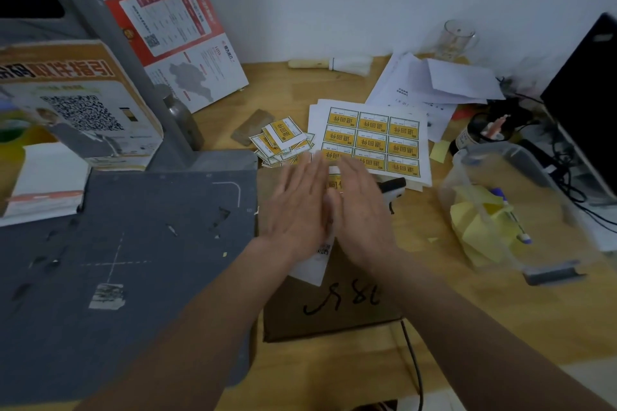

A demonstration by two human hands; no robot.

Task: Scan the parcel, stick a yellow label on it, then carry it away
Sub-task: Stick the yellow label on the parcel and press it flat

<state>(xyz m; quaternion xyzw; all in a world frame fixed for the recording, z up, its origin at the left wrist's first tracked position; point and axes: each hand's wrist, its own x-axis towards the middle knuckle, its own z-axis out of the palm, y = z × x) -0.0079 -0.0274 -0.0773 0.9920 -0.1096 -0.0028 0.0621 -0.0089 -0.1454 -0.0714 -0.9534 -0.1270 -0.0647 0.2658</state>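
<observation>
A brown cardboard parcel (334,314) lies flat on the wooden desk, with black handwriting and a white shipping label (317,260) on its top. My left hand (297,207) and my right hand (360,210) lie side by side on the parcel's far half, fingers straight and flat against it. A yellow label (335,183) shows between the two hands on the parcel top. Behind the parcel lies a sheet of yellow labels (374,140), with a loose pile of cut yellow labels (283,140) to its left. A black handheld scanner (392,188) lies partly hidden to the right of my right hand.
A grey scanning platform (133,260) with a post (110,27) fills the left. A clear plastic box (500,210) with yellow notes and a pen stands at the right. Papers (434,83), a glass (457,37), cables and a black monitor (587,93) crowd the back right.
</observation>
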